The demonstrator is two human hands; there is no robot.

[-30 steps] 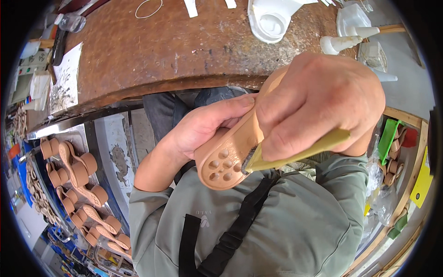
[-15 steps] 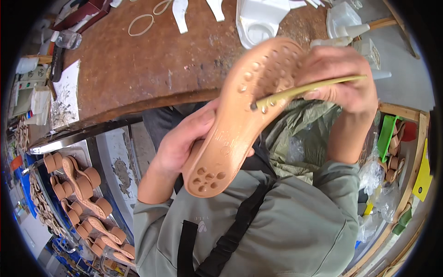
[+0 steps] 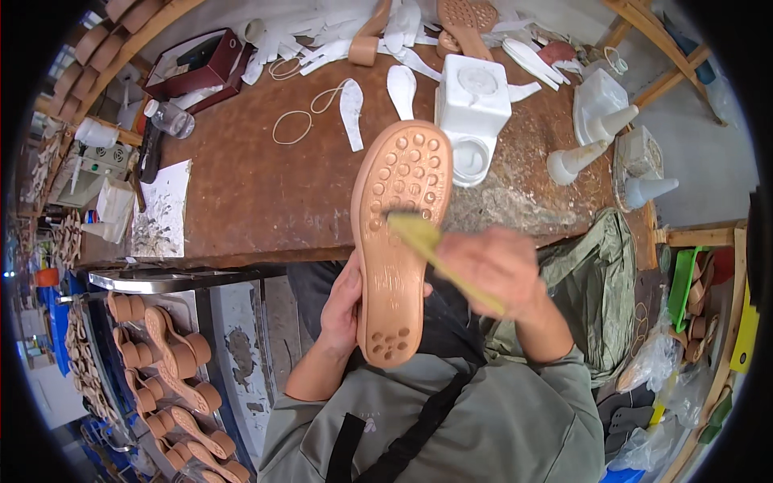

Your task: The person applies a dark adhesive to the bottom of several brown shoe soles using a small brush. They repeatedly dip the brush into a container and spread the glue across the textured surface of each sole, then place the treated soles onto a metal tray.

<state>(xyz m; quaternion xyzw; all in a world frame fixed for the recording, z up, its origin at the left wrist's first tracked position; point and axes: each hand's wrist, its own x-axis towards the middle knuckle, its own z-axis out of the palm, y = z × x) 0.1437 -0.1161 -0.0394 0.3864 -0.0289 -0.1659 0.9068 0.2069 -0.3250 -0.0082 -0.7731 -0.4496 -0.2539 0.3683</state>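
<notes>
A tan shoe sole (image 3: 391, 274) is held up in front of me, its wide end away from me and its inner face toward me. Round hollows cover the wide end, with a small cluster at the heel; the surface looks wet and shiny. My left hand (image 3: 341, 310) grips it from beneath along the left edge, with a fingertip showing at the right edge. In my right hand (image 3: 498, 270), smeared by motion, is a yellow-handled brush (image 3: 417, 233). Its dark tip is at the hollows, seemingly touching them.
Behind the sole stand a white dispenser (image 3: 475, 88) and white nozzle bottles (image 3: 573, 161) on the brown workbench (image 3: 241, 193). White insole pieces (image 3: 352, 113), rubber bands and a dark red box (image 3: 197, 68) lie there too. More soles (image 3: 173, 354) fill a rack at left.
The sole has turned more upright and shifted left. The brush has moved left across the hollows, with my right hand lower. More of the bench shows now.
</notes>
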